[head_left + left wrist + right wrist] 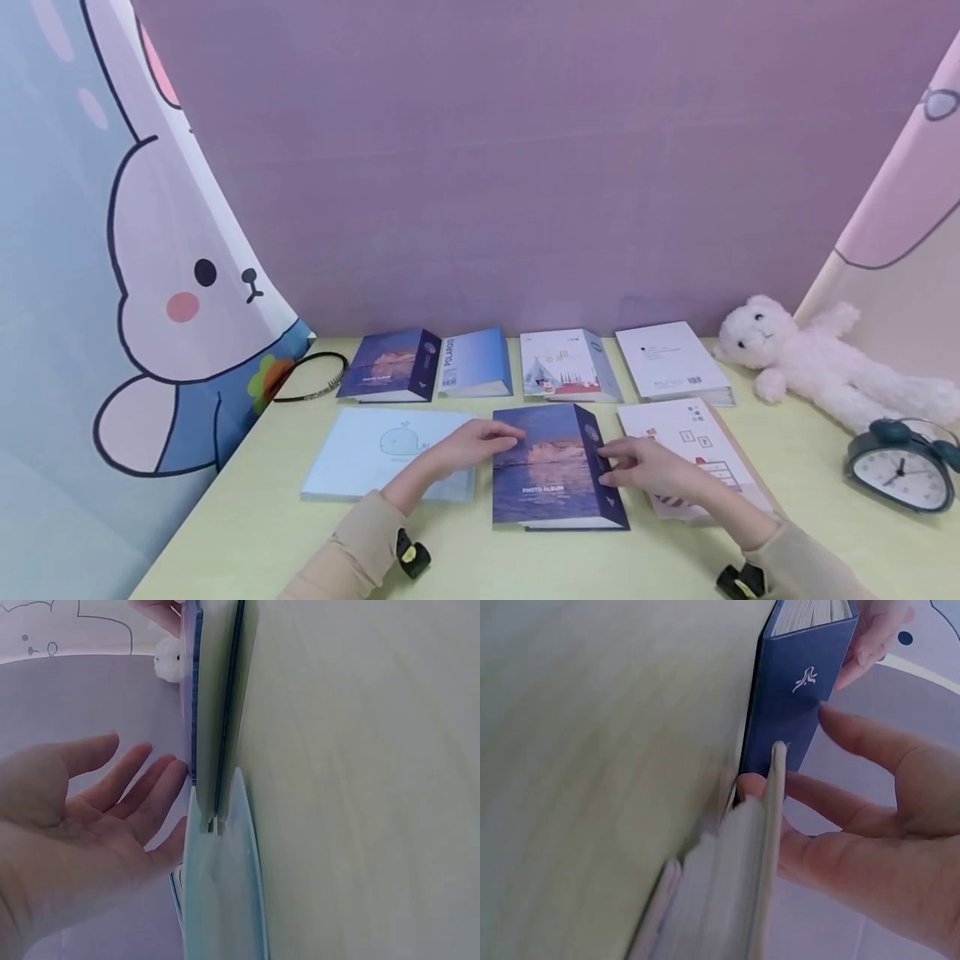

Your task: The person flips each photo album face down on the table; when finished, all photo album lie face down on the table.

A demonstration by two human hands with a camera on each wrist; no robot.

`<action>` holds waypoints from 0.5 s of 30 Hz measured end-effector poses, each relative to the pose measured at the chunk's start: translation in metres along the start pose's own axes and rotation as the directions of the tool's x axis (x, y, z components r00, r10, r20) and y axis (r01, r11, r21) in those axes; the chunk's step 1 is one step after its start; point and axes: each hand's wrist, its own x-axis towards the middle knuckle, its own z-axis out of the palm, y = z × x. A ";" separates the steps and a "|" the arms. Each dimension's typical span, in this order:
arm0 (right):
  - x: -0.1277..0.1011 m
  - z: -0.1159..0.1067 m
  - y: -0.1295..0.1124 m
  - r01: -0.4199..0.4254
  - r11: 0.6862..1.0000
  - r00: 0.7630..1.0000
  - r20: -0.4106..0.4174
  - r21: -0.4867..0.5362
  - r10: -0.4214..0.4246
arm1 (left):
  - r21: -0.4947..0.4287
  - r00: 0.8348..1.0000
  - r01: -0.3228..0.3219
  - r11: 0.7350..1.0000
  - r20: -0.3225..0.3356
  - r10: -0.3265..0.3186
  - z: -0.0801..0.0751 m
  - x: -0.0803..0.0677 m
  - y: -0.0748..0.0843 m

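Observation:
A navy photo album (536, 479) with a sea picture on its cover lies flat near the front middle, its spine facing right. My left hand (468, 446) reaches over its left edge, fingertips at the cover; in the left wrist view the fingers are spread loosely. At the album's spine (791, 690) is my right hand (900, 787), thumb and fingertips right against it with the fingers slightly bent. A pale blue album (341, 458) with a whale drawing lies under the left forearm. Beneath the right hand lies a white illustrated album (705, 425).
A back row holds a second navy album (382, 367), a blue album (483, 362), a white tent-patterned album (558, 350) and a plain white album (667, 358). A black headband (347, 364) lies left. A plush toy (810, 367) and an alarm clock (900, 479) are right.

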 end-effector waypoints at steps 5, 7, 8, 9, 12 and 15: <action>-0.001 0.000 -0.001 0.021 1.000 1.000 -0.002 -0.011 -0.021 | 0.002 0.998 -0.009 1.000 -0.065 0.009 -0.001 0.000 -0.003; -0.001 -0.001 -0.001 0.041 0.999 0.999 0.006 -0.004 -0.041 | 0.011 0.998 -0.010 1.000 -0.065 0.011 -0.002 -0.001 -0.004; -0.001 0.000 -0.001 0.055 0.999 0.998 0.016 0.001 -0.055 | 0.016 0.998 -0.009 1.000 -0.062 0.010 -0.003 -0.002 -0.004; -0.002 0.000 -0.001 0.068 0.998 0.997 0.028 0.006 -0.069 | 0.023 0.998 -0.008 1.000 -0.061 0.010 -0.004 -0.003 -0.004; -0.002 0.000 -0.001 0.084 0.996 0.995 0.055 0.012 -0.084 | 0.034 0.998 0.008 0.999 -0.061 -0.006 -0.006 -0.006 -0.006; -0.004 0.000 -0.001 0.064 0.997 0.995 0.075 0.034 -0.067 | 0.021 0.997 0.030 0.999 -0.069 -0.029 -0.007 -0.008 -0.008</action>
